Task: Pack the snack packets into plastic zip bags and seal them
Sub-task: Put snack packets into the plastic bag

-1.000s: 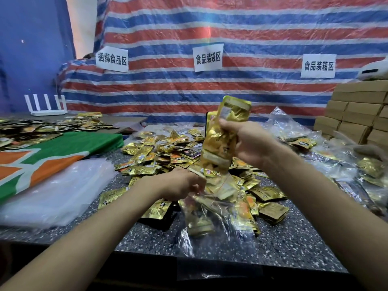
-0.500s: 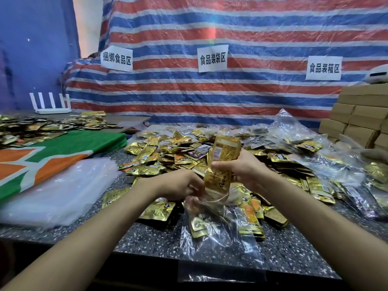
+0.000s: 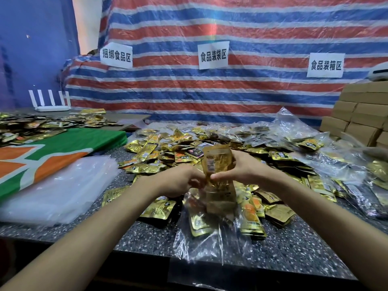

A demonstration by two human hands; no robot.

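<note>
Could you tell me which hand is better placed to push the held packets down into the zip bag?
The right hand. It grips the gold packets standing upright over the zip bag, so it can likely press them straight down. The left hand is at the bag's mouth, apparently holding it open.

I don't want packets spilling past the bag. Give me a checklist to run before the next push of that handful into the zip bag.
1. Right hand grips the gold packets: ok.
2. Left hand is at the mouth of the zip bag: ok; whether it holds the mouth fully open: cannot tell.
3. Lower ends of the packets are inside the bag: ok, tops not in yet.
4. Bag already has packets in it, with room for more: cannot tell.
5. Bag rests on the speckled table, near its front edge: ok.
6. Zip strip clear for sealing: cannot tell.
</note>
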